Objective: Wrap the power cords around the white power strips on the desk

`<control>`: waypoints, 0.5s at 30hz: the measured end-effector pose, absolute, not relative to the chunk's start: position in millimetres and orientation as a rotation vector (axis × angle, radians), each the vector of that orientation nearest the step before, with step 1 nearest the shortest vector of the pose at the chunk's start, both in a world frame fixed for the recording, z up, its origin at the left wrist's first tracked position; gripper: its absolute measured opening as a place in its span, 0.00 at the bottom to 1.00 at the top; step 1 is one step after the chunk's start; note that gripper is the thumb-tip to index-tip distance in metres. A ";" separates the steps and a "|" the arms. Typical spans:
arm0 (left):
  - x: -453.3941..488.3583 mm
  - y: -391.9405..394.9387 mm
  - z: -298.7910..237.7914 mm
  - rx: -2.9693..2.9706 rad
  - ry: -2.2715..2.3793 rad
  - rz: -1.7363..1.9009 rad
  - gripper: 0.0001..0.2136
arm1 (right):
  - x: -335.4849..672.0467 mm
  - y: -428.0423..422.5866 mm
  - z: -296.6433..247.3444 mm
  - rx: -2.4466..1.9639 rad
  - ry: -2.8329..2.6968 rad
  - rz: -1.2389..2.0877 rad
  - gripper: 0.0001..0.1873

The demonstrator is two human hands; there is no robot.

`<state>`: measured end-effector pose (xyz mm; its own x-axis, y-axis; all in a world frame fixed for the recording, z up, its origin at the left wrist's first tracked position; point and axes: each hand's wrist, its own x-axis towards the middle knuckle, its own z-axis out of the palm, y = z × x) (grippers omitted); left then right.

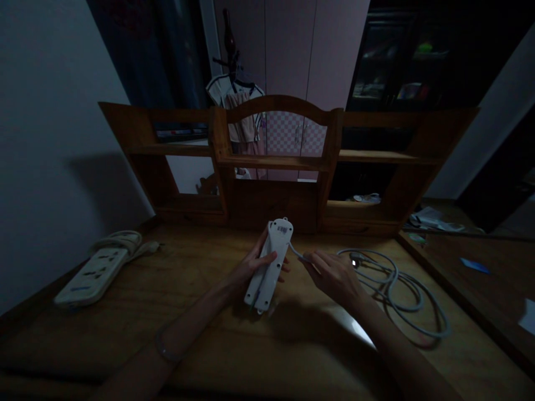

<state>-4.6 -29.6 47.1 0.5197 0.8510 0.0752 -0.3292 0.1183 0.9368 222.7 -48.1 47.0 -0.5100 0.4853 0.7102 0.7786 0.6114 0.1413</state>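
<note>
A white power strip (273, 262) is held tilted above the wooden desk, its back with screw holes and a label facing me. My left hand (261, 259) is wrapped round its middle, thumb across the back and fingertips showing on the far side. Pinched in my right hand (332, 273) is the grey power cord (296, 252), close to the strip's upper right edge. Beyond that hand, the rest of the cord (393, 278) lies in loose loops on the desk, with its dark plug (356, 259) near my knuckles.
A second power strip (94, 275) with its cord bundled lies at the left by the wall. A wooden shelf unit (276, 161) stands along the desk's back edge. Papers (437, 218) and a blue card (474, 265) lie on a surface at the right.
</note>
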 end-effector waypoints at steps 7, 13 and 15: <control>-10.0 -29.4 49.5 1.189 0.546 0.832 0.41 | 225.5 -49.7 46.0 -0.961 -2.223 -0.584 0.08; -15.3 -21.6 36.5 1.216 0.463 0.757 0.42 | 227.9 -50.3 49.4 -1.019 -2.199 -0.570 0.08; -13.8 -19.3 30.9 1.204 0.459 0.767 0.42 | 227.2 -49.8 49.8 -1.047 -2.220 -0.561 0.10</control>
